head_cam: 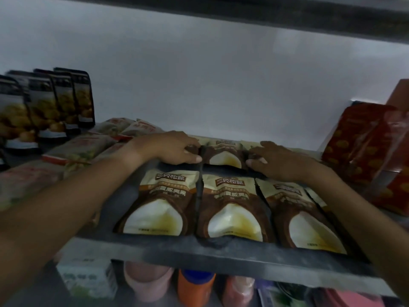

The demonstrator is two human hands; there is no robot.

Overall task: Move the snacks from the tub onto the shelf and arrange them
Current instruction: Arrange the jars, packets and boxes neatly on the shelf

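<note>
Brown-and-cream snack packs lie flat on the grey shelf (155, 249). Three of them form a front row (230, 209). Behind them lies a back row, whose middle pack (223, 157) shows between my hands. My left hand (172, 149) reaches in from the left, fingers curled over the top and thumb below, and pinches the back-row pack at the middle pack's left edge. From the right, my right hand (278, 161) pinches the back-row pack at its right edge in the same way. The hands hide most of the outer back packs. No tub is in view.
Dark pouches (55, 103) stand upright at the back left, with pale flat packets (81, 149) lying in front of them. Red-orange bags (363, 142) stand at the right. Another shelf (287, 14) runs close overhead. Bottles and boxes (194, 286) sit on the level below.
</note>
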